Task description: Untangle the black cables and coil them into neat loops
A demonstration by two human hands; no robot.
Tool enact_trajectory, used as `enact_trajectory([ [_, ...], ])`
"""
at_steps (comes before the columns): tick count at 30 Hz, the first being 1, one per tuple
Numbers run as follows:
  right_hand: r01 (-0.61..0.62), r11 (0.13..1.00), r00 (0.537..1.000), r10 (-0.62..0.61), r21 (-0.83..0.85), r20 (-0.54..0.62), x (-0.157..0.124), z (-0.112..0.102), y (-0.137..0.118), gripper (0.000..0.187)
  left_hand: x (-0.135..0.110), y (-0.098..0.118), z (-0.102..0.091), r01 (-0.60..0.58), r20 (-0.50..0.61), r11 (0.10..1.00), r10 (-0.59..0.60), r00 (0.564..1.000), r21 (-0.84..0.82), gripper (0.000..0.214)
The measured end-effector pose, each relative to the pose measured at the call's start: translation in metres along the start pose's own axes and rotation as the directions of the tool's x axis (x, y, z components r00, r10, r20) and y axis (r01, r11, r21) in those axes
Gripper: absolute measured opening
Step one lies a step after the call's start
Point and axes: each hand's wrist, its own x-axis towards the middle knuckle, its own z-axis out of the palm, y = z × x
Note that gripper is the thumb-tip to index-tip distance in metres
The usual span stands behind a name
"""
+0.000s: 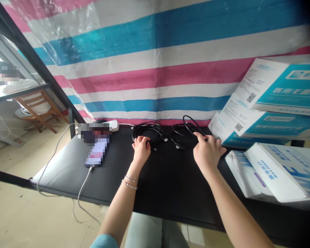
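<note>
Head view: a striped sheet (155,75) is backing a black tabletop (167,186), which is stretching between the forearms (121,199) to its front edge. Teal-and-white boxes (286,88) are crowding the back right, white boxes (286,172) sitting before them. The right hand (208,151) is spreading bent fingers at the right cable coil (174,139), near the back edge; beside it, across a narrow gap, the left cable coil (158,132) is lying, the left hand (142,150) curling its fingers at the near rim. Whether either is pinching cable, I cannot tell.

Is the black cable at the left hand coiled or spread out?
Coiled: the black cable forms a ring of several overlapping loops on the black table, with the left hand at its near side.
</note>
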Motion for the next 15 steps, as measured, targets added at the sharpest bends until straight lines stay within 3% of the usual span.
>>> enact_trajectory([
  [8, -0.049, 0.999, 0.999, 0.049, 0.020, 0.003, 0.0064, -0.0004, 0.0073, 0.028, 0.0008, -0.0006, 0.0007, 0.008, -0.002, 1.000, -0.008, 1.000, -0.010, 0.023],
  [11, -0.054, 0.993, 0.994, 0.044, 0.103, 0.098, 0.0085, -0.0002, 0.0086, 0.029, 0.0009, -0.0008, 0.0011, 0.005, -0.005, 1.000, -0.005, 1.000, -0.012, 0.023],
  [15, -0.146, 0.980, 0.956, 0.104, 0.136, 0.275, 0.0092, -0.0004, 0.0070, 0.031, 0.0008, -0.0008, 0.0012, 0.004, -0.005, 1.000, -0.004, 1.000, -0.020, 0.023],
])
